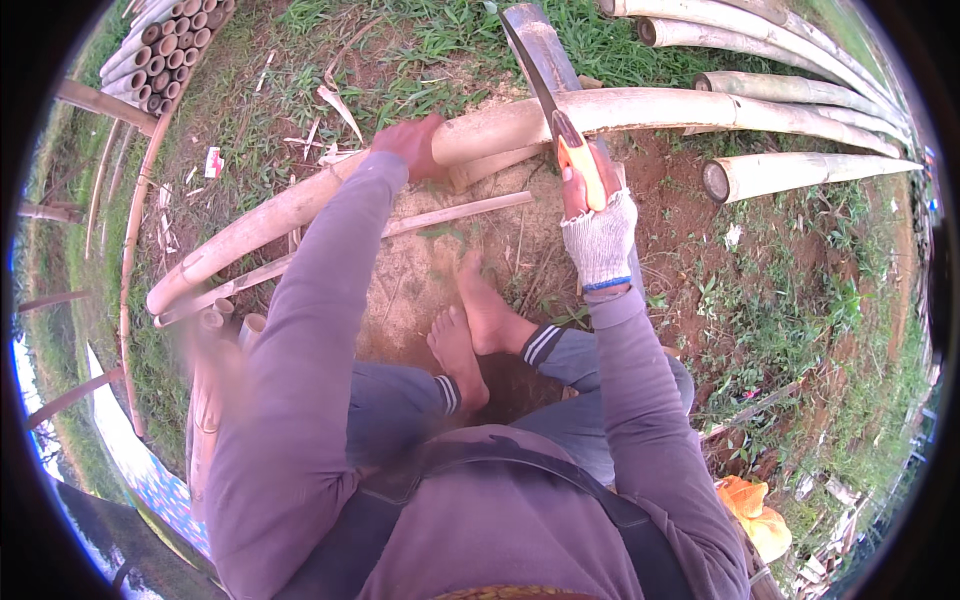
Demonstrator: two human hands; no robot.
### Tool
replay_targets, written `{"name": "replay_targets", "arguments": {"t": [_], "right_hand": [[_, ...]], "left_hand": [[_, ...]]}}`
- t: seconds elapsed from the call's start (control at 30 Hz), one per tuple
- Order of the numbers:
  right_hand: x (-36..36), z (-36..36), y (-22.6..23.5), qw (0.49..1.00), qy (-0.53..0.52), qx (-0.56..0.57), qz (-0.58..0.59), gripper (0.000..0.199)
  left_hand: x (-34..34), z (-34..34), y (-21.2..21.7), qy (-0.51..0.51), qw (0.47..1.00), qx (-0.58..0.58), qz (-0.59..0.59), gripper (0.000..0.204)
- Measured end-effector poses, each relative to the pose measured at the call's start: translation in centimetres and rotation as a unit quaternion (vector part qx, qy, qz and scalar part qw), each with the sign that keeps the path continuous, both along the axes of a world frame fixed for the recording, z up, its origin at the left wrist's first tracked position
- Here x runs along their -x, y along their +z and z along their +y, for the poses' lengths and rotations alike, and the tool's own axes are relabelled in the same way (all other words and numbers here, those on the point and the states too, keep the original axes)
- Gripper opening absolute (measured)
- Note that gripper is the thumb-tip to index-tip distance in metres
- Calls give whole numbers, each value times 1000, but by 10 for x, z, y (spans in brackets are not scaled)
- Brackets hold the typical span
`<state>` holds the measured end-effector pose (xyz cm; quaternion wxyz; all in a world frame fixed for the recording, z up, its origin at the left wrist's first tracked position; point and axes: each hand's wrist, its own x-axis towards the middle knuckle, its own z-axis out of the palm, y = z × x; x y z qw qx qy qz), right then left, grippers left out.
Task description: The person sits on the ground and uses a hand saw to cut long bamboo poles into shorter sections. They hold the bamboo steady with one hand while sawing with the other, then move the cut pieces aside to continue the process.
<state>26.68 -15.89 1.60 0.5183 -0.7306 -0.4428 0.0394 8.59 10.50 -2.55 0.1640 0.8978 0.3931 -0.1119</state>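
A long pale bamboo pole [290,210] lies crosswise in front of me. My left hand [412,142], bare, is wrapped over the pole left of its middle. In my right hand [598,210], which wears a white knitted glove with bare fingers showing, is a hand saw [579,165] with an orange handle. Its dark blade slants up and left across the pole, pointing away from me; whether the teeth are in the bamboo I cannot tell. Beneath the pole, a thick greyish bamboo piece [540,45] sticks out on the far side.
Several bamboo poles [800,178] lie at the right, ends toward me. Cut bamboo tubes [170,55] are stacked at the far left. A split bamboo strip [460,212] lies near my bare feet [485,315]. An orange-yellow bag [755,515] is at lower right.
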Motion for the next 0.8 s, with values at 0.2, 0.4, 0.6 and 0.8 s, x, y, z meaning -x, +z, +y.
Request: {"name": "replay_targets", "arguments": {"t": [0.2,0.4,0.6,0.8], "right_hand": [[37,-154,-1,991,19,63,118,50],[15,-62,-20,999,12,31,-38,47],[0,-5,-15,1000,24,-11,12,43],[15,-82,-7,999,12,30,-41,46]], "left_hand": [[15,3,-7,-1,1000,-4,-6,91],[6,0,-12,-9,1000,-10,-5,92],[2,-6,-11,31,996,-78,2,90],[9,2,-5,35,999,-20,7,87]]}}
